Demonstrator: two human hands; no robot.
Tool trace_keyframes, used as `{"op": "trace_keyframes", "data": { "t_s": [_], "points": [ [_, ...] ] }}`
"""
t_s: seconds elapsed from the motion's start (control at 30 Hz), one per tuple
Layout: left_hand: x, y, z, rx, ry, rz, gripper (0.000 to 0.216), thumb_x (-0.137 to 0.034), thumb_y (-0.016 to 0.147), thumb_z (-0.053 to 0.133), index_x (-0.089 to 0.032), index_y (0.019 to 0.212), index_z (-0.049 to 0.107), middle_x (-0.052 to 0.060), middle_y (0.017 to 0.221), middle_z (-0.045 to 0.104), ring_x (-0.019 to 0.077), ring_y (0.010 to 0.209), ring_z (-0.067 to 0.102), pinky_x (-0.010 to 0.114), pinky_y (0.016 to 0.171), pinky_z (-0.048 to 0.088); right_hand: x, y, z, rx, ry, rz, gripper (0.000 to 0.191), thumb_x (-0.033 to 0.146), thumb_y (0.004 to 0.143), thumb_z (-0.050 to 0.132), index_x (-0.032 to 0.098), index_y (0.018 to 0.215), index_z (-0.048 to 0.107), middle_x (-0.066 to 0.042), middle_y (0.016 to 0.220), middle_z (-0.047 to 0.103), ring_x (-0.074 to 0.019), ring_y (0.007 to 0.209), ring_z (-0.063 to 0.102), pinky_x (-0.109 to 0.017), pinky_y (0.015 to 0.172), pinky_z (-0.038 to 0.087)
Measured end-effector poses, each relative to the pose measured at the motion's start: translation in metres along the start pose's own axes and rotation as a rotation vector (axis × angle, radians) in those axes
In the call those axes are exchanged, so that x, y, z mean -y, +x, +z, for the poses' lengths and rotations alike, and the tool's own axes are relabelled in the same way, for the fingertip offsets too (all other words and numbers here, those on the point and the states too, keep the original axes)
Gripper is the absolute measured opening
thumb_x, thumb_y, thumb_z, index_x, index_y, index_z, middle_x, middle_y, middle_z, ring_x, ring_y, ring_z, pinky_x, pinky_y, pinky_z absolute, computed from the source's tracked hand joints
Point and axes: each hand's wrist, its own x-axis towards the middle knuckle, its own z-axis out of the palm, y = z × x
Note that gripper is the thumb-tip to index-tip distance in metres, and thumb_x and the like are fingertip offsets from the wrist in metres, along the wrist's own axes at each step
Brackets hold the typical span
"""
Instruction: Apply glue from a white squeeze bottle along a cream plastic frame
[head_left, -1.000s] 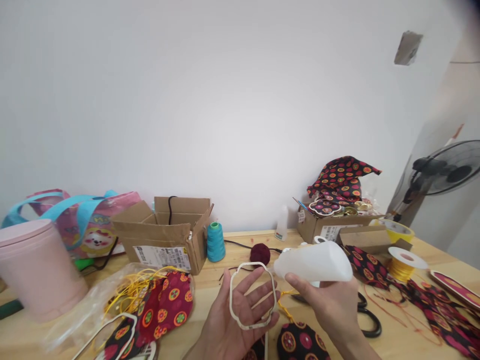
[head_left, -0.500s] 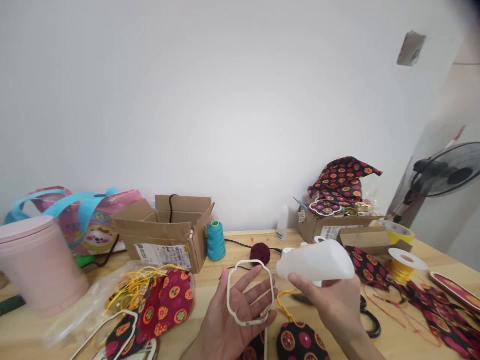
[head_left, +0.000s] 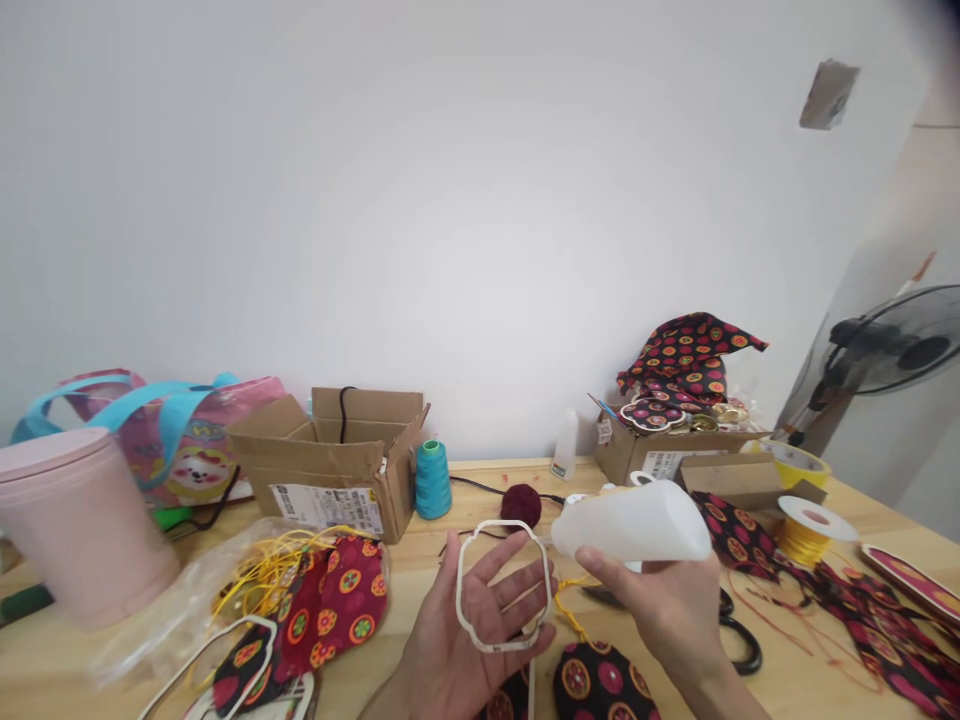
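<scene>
My left hand [head_left: 457, 650] is palm up with its fingers partly spread, holding a thin white scalloped frame [head_left: 460, 590] that stands above the palm. In my right hand [head_left: 679, 605] is a white plastic squeeze bottle [head_left: 634, 525], gripped round its body and tilted on its side. Its narrow tip points left toward the frame's upper right edge; I cannot tell whether they touch. Below the bottle lies a dark patterned fabric piece [head_left: 604, 685] with a yellow cord loop [head_left: 571, 610]. Black-handled scissors [head_left: 746, 645] are partly hidden behind my right hand.
A maroon yarn ball [head_left: 521, 507], a teal thread cone [head_left: 433, 480] and an open cardboard box [head_left: 322, 460] stand behind. To the left are a pink bin [head_left: 82, 530] and patterned fabric [head_left: 337, 600]; rightward, a yellow cord spool [head_left: 806, 535] and a filled box [head_left: 619, 455].
Almost nothing differs. The frame and the bottle stay in my hands in nearly the same places, and the view has shifted very slightly.
</scene>
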Motion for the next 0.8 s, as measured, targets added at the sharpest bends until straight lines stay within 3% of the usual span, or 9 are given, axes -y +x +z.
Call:
{"op": "trace_keyframes", "data": {
  "t_s": [0.47, 0.63, 0.8],
  "points": [
    [-0.0018, -0.0009, 0.0010, -0.004, -0.009, 0.013, 0.059, -0.056, 0.081, 0.028, -0.011, 0.111, 0.053, 0.016, 0.104, 0.062, 0.0250, 0.096, 0.057, 0.039, 0.078, 0.042, 0.0014, -0.0003, -0.0034, 0.051, -0.015, 0.046, 0.033, 0.036, 0.047, 0.075, 0.015, 0.069, 0.062, -0.006, 0.062, 0.067, -0.0206, 0.056, 0.061, -0.029, 0.053, 0.052],
    [-0.0033, -0.0012, 0.0027, -0.037, -0.019, 0.037, 0.059, -0.056, 0.080, 0.029, -0.011, 0.110, 0.053, 0.017, 0.104, 0.061, 0.0250, 0.095, 0.057, 0.038, 0.078, 0.043, 0.0023, 0.0023, -0.0063, 0.188, 0.001, -0.011, 0.028, 0.029, 0.048, 0.076, 0.015, 0.067, 0.062, -0.006, 0.059, 0.068, -0.0206, 0.051, 0.062, -0.028, 0.048, 0.053],
    [-0.0026, -0.0023, 0.0018, -0.028, -0.003, 0.031, 0.060, -0.055, 0.081, 0.028, -0.011, 0.112, 0.052, 0.017, 0.104, 0.061, 0.0259, 0.096, 0.056, 0.039, 0.078, 0.042, 0.0010, 0.0026, -0.0060, 0.146, 0.013, -0.004, 0.027, 0.029, 0.050, 0.075, 0.015, 0.070, 0.062, -0.006, 0.063, 0.068, -0.0207, 0.055, 0.063, -0.028, 0.050, 0.054]
  ]
}}
